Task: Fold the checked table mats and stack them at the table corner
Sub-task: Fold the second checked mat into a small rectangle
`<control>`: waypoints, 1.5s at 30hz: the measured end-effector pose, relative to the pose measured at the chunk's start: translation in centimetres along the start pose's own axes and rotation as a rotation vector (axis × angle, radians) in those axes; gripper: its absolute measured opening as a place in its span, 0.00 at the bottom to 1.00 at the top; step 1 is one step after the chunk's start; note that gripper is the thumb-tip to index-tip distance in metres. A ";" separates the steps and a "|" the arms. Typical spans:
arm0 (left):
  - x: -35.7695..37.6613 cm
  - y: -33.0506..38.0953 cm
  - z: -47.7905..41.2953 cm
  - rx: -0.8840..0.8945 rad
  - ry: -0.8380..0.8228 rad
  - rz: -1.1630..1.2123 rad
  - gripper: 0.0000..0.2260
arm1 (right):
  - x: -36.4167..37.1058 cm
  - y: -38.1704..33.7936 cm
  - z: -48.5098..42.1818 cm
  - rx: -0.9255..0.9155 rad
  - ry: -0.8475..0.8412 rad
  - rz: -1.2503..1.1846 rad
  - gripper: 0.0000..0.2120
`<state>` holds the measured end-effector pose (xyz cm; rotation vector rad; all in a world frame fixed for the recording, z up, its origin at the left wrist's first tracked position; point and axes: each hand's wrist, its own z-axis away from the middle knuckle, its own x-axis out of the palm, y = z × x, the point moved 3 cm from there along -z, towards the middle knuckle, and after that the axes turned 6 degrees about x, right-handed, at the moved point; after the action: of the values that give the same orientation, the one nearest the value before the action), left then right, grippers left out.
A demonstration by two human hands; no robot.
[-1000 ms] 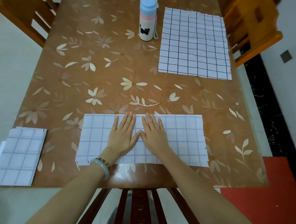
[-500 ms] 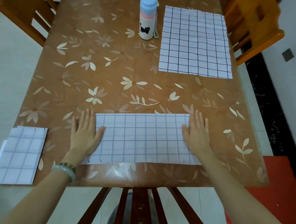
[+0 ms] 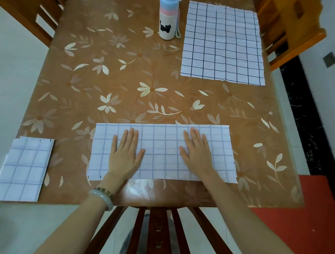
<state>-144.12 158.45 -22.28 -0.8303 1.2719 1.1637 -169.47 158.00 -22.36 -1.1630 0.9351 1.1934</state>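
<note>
A white checked mat (image 3: pixel 162 145), folded into a long strip, lies along the near edge of the table. My left hand (image 3: pixel 125 155) rests flat on its left part, fingers spread, palm down. My right hand (image 3: pixel 197 152) presses flat on its right part the same way. Neither hand grips anything. A stack of folded checked mats (image 3: pixel 22 169) sits at the near left corner of the table. An unfolded checked mat (image 3: pixel 222 43) lies spread flat at the far right.
The table (image 3: pixel 126 78) has a brown floral cover. A blue, pink and white bottle (image 3: pixel 168 18) with a cat print stands at the far middle. Wooden chairs stand at the far left (image 3: pixel 34 12), far right (image 3: pixel 291 30) and near me (image 3: pixel 155 232).
From the middle of the strip my hands slid apart to its two ends, then came back inward. Both now lie flat partway in from the ends.
</note>
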 end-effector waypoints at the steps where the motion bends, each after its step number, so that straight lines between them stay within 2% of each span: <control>1: -0.1 -1.0 0.4 -0.034 0.003 0.004 0.31 | -0.4 1.6 0.3 0.038 0.010 -0.007 0.32; 6: -0.7 -5.4 2.3 -0.164 0.009 0.035 0.31 | -1.8 8.2 1.5 0.208 0.039 0.025 0.33; 9: -1.7 -5.5 2.5 -0.263 0.021 0.120 0.31 | -2.9 7.7 1.5 0.307 0.119 -0.020 0.29; 10: -2.0 -5.4 2.5 -0.307 0.028 0.160 0.31 | -3.2 6.4 1.4 0.286 0.150 -0.057 0.27; 13: -3.0 -5.4 2.3 -0.476 0.053 0.228 0.30 | -3.8 0.8 1.0 0.068 0.230 -0.152 0.22; 16: -4.2 -5.3 2.0 -0.633 0.026 0.235 0.29 | -3.6 -3.8 0.8 -0.050 0.144 -0.224 0.20; 19: -4.9 -5.3 1.8 -0.713 0.050 0.324 0.31 | -2.7 -6.0 0.5 -0.099 0.075 -0.213 0.22; 24: -5.0 -6.1 1.5 -0.774 0.043 0.525 0.31 | -1.7 -5.7 0.3 -0.036 -0.002 -0.253 0.25; 27: -5.3 -7.0 1.4 -0.756 0.082 0.755 0.23 | -1.9 -5.4 -0.1 -0.018 -0.060 -0.288 0.26; 29: -5.9 -7.5 1.7 -0.738 0.083 0.824 0.20 | -2.1 -5.1 -0.4 -0.015 -0.125 -0.290 0.27; 36: -8.9 -10.1 3.6 -0.693 0.152 0.873 0.16 | -1.9 -7.5 -0.9 -0.067 -0.162 -0.233 0.29; 39: -10.8 -11.7 4.5 -0.660 0.167 0.832 0.11 | -1.7 -10.1 -1.1 -0.089 -0.165 -0.233 0.29; 45: -14.5 -14.1 5.9 -0.588 0.150 0.793 0.13 | -1.1 -14.5 -1.5 -0.102 -0.197 -0.232 0.31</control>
<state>-127.72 157.77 -8.99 -0.8574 1.4512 2.2153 -155.32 156.53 -19.17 -1.1755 0.5802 1.1522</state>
